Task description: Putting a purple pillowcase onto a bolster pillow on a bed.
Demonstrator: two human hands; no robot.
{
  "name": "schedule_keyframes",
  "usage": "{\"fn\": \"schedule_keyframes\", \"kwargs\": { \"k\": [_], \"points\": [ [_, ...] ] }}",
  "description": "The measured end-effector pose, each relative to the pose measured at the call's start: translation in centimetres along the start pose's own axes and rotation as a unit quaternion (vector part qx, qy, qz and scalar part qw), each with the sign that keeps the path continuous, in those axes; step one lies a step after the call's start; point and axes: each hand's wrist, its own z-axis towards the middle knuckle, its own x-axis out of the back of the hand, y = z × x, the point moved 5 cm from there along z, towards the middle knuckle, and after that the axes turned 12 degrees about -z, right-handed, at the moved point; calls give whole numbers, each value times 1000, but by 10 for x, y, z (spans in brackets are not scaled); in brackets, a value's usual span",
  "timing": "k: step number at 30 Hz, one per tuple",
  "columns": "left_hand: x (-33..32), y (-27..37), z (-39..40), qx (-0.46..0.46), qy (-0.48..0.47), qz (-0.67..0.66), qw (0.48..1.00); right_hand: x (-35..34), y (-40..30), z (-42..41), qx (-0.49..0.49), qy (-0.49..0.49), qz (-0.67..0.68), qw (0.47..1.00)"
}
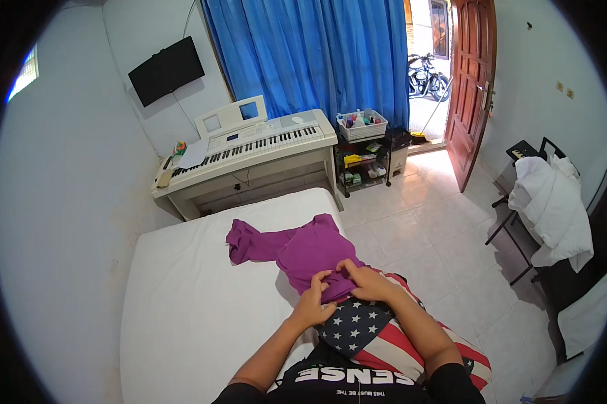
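Note:
A purple cloth garment (316, 247) lies across the near right part of the bed, one narrow part stretching left over the white sheet (197, 313). Its near end is bunched over my lap, where I wear shorts with a stars-and-stripes pattern (354, 323). My left hand (313, 300) pinches the near edge of the garment between thumb and fingers. Close beside it on the right, my right hand (369, 280) grips the same gathered edge. Some fingertips are hidden in the folds.
Beyond the bed stands a digital piano (253, 146). Right of it are a black rolling cart (364, 166) with a white basket (364, 131) and an open wooden door (470, 91). A folding chair (518, 242) bearing white bedding (551, 207) stands at the right on the tiled floor.

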Motion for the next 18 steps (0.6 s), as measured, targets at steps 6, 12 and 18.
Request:
{"fn": "schedule_keyframes", "kwargs": {
  "k": [6,12,18],
  "points": [
    [5,-6,0,-31,36,23,999,8,-11,-8,127,94,83,984],
    [13,-22,-5,-104,212,48,970,6,-15,-3,60,55,95,992],
    [36,-8,2,-227,298,258,891,2,-6,-2,58,188,71,978]
  ]
}}
